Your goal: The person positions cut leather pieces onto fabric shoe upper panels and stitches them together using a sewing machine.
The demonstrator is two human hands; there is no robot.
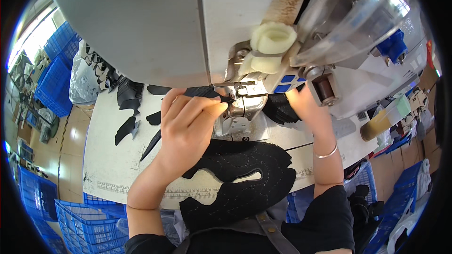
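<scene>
My left hand (186,124) is closed in a pinch on the edge of a black fabric piece (201,91), right beside the sewing machine's lit working head (247,101). My right hand (308,108), smeared by motion and partly hidden behind the machine, is at a pile of black curved pieces (281,110); its fingertips do not show. A large black shoe-upper piece (263,178) with pale stitch lines and a slot hangs over the table's front edge, close to my body.
More cut black pieces (128,95) lie on the white table (106,160) at left. The grey machine body (132,19) looms overhead. A spool (326,89) and a bottle of yellowish liquid (374,127) are at right. Blue crates (89,226) surround the table.
</scene>
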